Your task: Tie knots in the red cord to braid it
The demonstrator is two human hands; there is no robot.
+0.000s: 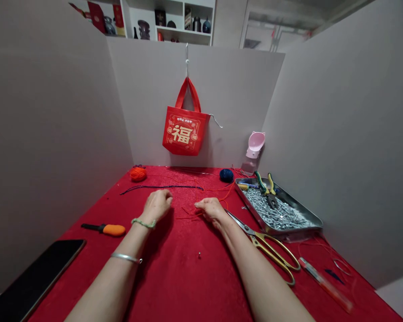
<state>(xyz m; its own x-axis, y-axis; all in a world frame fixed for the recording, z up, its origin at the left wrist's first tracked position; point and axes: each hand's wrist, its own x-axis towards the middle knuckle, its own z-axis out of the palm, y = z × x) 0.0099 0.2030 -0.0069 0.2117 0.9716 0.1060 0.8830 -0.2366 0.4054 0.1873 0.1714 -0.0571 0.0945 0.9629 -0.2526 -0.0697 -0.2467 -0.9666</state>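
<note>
My right hand (211,210) is closed in a pinch on thin red cord (188,215) above the red cloth, and loose ends of the cord spread to the left of its fingertips. My left hand (157,205) hangs a short way to the left, its fingers curled together; whatever they hold, if anything, is hidden. Just behind it a dark purple braided cord (164,186) lies across the cloth. Beside my right forearm are large gold-handled scissors (267,246), partly covered by the arm. A small metal pin (199,255) stands between my forearms.
A metal tray (317,222) of nails with pliers (270,190) stands at right, near a craft knife (325,284). Orange yarn (138,174) and a navy yarn ball (226,175) lie behind. At left are an orange-handled tool (109,229) and a black tablet (36,279). Grey panels enclose the table.
</note>
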